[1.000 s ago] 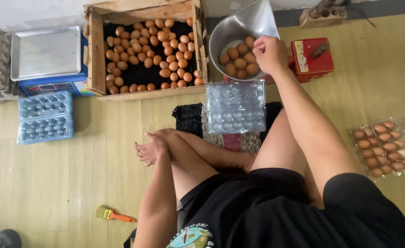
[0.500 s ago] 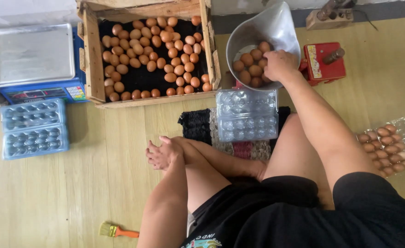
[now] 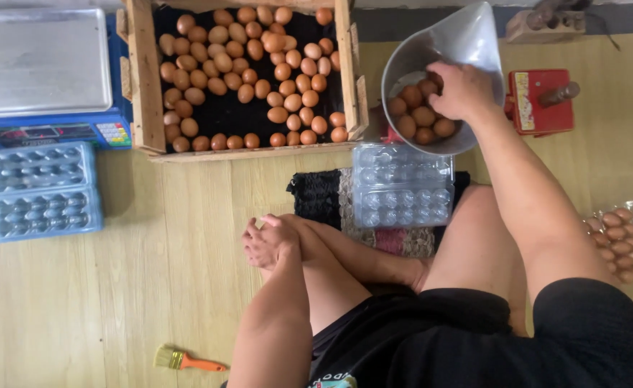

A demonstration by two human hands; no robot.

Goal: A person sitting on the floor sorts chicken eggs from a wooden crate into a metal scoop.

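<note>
My right hand (image 3: 464, 90) reaches into a tilted metal scoop bowl (image 3: 467, 36) and lies on the brown eggs (image 3: 421, 118) inside it, fingers curled down. Whether it grips an egg is hidden. In front of the bowl an empty clear plastic egg carton (image 3: 403, 187) lies open on a woven mat (image 3: 316, 197). My left hand (image 3: 277, 237) rests on my crossed leg and foot and holds nothing. A wooden crate (image 3: 138, 79) with several loose brown eggs (image 3: 259, 72) stands to the left of the bowl.
A digital scale with a steel pan (image 3: 40, 61) sits at the far left, with empty clear cartons (image 3: 40, 190) in front of it. A red device (image 3: 543, 100) stands right of the bowl. A filled carton (image 3: 618, 233) lies at the right edge. An orange-handled brush (image 3: 187, 359) lies on the wooden floor.
My right hand has moved from the bowl's rim down onto the eggs inside. The view has closed in on the crate and bowl. My left hand has stayed on my leg.
</note>
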